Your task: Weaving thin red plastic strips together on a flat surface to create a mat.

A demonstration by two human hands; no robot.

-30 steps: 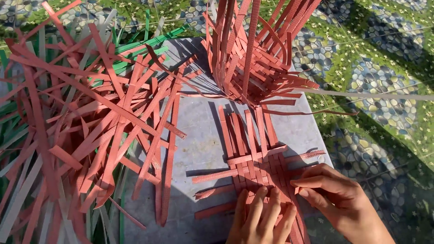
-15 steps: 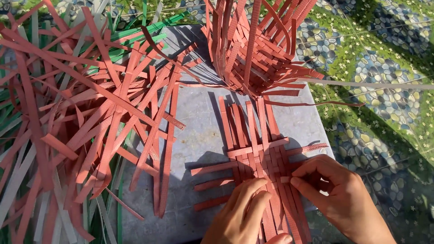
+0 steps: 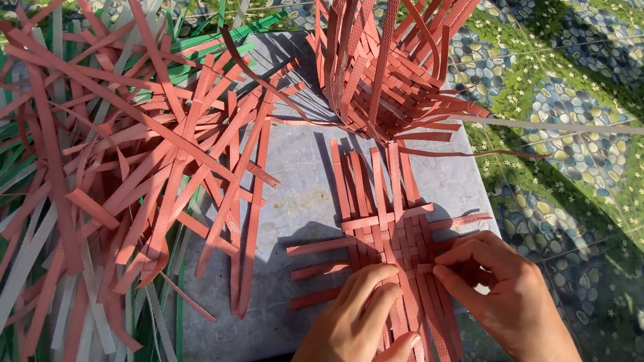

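We note flat red plastic strips with a fine embossed grid, interlaced into a woven mat point(image 3: 392, 234) lying on a grey, speckled slab point(image 3: 295, 194). Loose ends fan out from the mat toward the top and left. Our left hand point(image 3: 362, 315) lies flat on the mat's lower part, fingers curled and pressing the weave down, nothing gripped. Our right hand point(image 3: 500, 288) sits at the mat's right edge, thumb and forefinger pinched closed on a horizontal strip point(image 3: 424, 268) where it enters the weave. Beyond the mat stands a half-woven basket point(image 3: 389, 74) of the same strips, uprights splayed. To the left lies a tangled heap of loose strips point(image 3: 114, 167), red with some green and white.
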